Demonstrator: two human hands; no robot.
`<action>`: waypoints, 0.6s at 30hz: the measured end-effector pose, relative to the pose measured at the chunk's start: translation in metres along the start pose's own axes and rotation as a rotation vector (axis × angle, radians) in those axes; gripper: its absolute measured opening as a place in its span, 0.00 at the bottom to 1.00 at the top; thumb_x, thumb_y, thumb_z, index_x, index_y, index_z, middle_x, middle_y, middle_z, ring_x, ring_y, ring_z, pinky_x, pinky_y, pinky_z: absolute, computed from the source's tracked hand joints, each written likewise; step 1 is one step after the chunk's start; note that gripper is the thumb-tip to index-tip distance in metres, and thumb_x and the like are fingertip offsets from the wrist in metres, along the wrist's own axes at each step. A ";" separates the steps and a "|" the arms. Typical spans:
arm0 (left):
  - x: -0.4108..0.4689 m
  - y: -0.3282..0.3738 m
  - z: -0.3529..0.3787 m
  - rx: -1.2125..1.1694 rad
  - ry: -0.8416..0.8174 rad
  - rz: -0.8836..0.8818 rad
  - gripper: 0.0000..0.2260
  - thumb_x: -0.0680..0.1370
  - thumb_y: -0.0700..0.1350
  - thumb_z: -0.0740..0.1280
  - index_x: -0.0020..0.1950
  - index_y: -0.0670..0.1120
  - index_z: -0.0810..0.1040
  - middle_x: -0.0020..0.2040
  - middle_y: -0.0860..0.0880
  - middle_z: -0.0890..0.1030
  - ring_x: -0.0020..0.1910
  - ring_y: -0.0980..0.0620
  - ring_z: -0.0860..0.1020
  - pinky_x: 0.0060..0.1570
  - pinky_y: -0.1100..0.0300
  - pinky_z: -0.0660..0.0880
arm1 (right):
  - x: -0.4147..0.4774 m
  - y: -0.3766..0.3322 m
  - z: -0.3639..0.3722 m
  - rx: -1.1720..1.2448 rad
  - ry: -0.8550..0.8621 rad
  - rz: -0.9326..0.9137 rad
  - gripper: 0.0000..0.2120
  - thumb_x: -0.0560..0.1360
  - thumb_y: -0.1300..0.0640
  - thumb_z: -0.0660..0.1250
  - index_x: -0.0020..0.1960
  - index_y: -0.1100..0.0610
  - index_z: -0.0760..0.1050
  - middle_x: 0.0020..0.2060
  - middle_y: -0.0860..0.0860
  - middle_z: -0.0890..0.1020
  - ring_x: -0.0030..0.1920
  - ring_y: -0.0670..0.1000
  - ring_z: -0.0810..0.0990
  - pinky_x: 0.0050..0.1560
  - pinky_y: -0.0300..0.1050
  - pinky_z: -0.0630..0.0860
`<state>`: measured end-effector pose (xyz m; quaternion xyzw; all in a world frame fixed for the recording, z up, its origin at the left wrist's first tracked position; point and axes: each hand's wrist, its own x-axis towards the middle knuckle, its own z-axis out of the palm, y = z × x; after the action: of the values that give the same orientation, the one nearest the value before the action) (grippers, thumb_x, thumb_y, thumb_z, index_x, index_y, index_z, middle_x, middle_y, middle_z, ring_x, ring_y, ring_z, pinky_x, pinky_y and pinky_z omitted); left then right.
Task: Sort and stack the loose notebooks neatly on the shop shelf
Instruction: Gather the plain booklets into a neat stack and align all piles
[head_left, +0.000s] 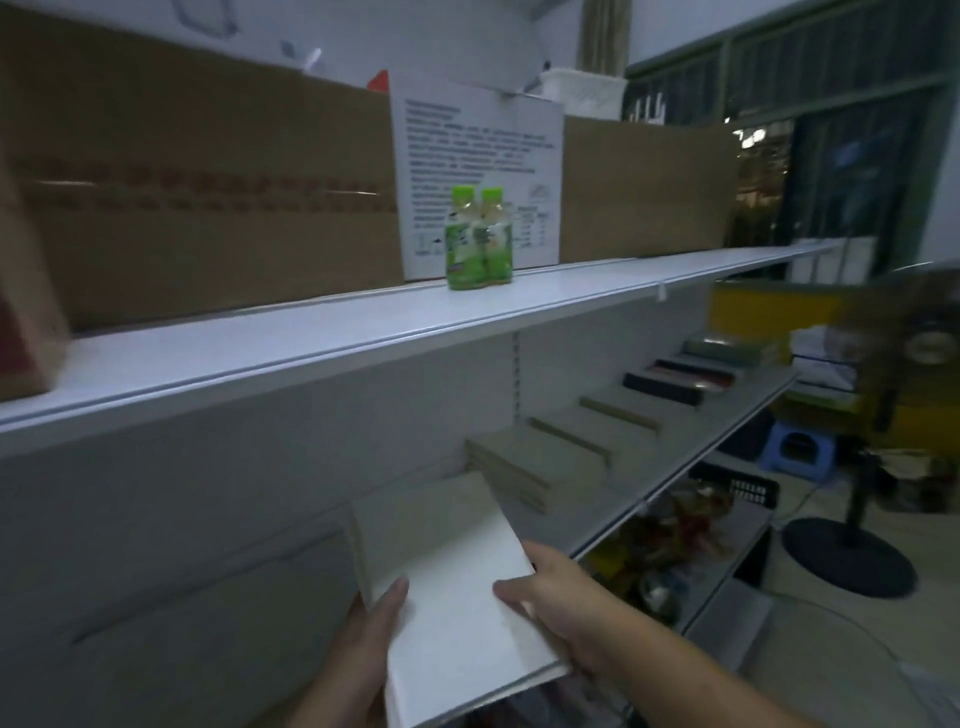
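Flat white rectangular notebook (452, 582) is held over the near end of the pale grey metal shelf (691, 457). Its far corner is just beside the stack of tan card-covered notebooks (511, 470). Left hand (358, 649) grips the left edge, thumb on top; right hand (561, 597) grips the right edge. Recommended: using both grips, square it parallel to the tan stack, lower it flat, align front edges, then let go.

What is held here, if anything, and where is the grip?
A white notebook, held in both hands. The left hand grips its left edge with the thumb on the cover, and the right hand grips its right edge.
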<state>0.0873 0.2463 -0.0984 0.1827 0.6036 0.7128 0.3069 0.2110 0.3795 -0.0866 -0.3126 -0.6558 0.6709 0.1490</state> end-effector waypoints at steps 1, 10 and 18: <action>0.001 -0.002 0.024 -0.020 -0.049 -0.045 0.11 0.78 0.39 0.63 0.60 0.38 0.75 0.48 0.41 0.83 0.42 0.44 0.81 0.45 0.56 0.77 | 0.001 0.001 -0.024 -0.003 0.027 -0.001 0.16 0.76 0.68 0.61 0.63 0.59 0.72 0.55 0.56 0.81 0.51 0.54 0.82 0.44 0.43 0.78; 0.023 -0.037 0.179 -0.150 -0.313 -0.236 0.13 0.79 0.41 0.62 0.61 0.37 0.75 0.49 0.37 0.84 0.45 0.40 0.84 0.34 0.54 0.81 | -0.007 0.014 -0.188 0.018 0.233 0.040 0.15 0.76 0.69 0.56 0.58 0.57 0.74 0.50 0.58 0.83 0.49 0.60 0.82 0.48 0.50 0.78; 0.075 -0.058 0.278 -0.150 -0.390 -0.292 0.12 0.80 0.43 0.61 0.60 0.38 0.75 0.46 0.38 0.84 0.43 0.41 0.84 0.38 0.53 0.79 | 0.019 0.011 -0.286 0.013 0.332 0.064 0.15 0.77 0.69 0.56 0.49 0.52 0.76 0.48 0.56 0.83 0.49 0.59 0.82 0.47 0.47 0.76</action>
<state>0.2198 0.5086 -0.1057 0.2044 0.4985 0.6551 0.5298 0.3753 0.6150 -0.0858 -0.4387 -0.6075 0.6188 0.2358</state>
